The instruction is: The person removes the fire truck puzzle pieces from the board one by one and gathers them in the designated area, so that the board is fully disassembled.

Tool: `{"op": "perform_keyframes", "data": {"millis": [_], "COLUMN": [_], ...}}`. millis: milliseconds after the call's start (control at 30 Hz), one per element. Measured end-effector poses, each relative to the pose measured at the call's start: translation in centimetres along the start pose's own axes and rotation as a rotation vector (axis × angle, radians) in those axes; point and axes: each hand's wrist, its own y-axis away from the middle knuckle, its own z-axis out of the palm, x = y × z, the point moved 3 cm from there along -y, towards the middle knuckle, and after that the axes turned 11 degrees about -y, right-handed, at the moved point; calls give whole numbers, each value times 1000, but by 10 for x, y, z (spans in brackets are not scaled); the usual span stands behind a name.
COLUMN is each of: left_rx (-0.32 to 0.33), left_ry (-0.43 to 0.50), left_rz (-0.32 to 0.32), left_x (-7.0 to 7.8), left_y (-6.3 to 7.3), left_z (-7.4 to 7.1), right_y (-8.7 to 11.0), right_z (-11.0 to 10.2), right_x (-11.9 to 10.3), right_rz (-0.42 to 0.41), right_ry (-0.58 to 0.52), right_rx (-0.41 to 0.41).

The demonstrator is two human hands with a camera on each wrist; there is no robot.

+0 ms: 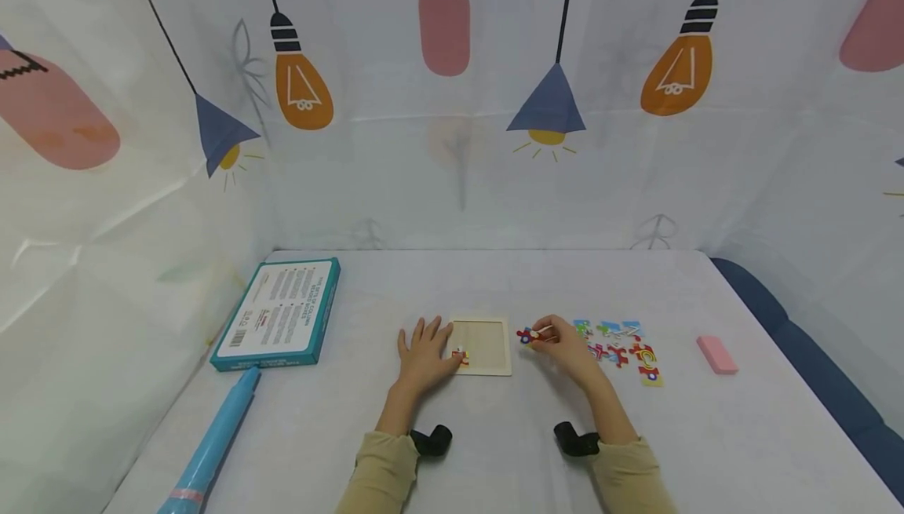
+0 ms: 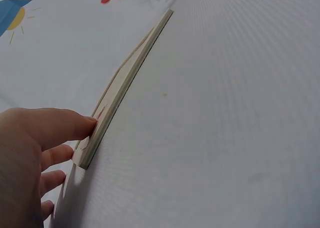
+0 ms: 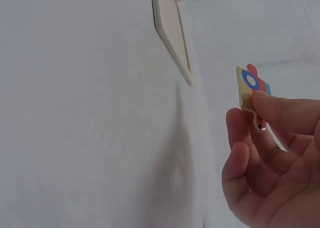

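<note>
A shallow wooden puzzle tray (image 1: 487,344) lies flat on the white table. One colourful jigsaw piece (image 1: 462,354) sits in its lower left corner. My left hand (image 1: 422,359) is spread at the tray's left side, its thumb (image 2: 75,125) pressing at that corner; its other fingers stretch out beside the rim. To the right of the tray, my right hand (image 1: 565,347) pinches another jigsaw piece (image 3: 255,85) between thumb and fingers, above the table. This piece shows red, blue and yellow, with a blue ring. Several loose jigsaw pieces (image 1: 617,353) lie beyond the right hand.
A teal-edged white box (image 1: 278,314) lies at the back left, with a long light-blue tube-like object (image 1: 219,435) in front of it. A pink block (image 1: 717,355) rests on the right. Behind the table hangs a lamp-patterned curtain (image 1: 395,176); a dark blue seat (image 1: 812,349) stands right.
</note>
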Motion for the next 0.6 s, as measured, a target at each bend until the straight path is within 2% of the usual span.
{"op": "perform_keyframes", "data": {"millis": [133,367,600], "left_rx": [9,11,7], "left_ry": [-5,-10,-13], "left_rz": [2,1,3], "left_x": [0,-1,0], "left_y": [0,0,1], "left_z": [0,0,-1], "right_y": [9,25,36], "right_z": [-30,-74,-98], "right_x": [6,20,34], "right_rz": [39,51,205], "right_ry": [17,92,169], "right_rx": [9,36,43]}}
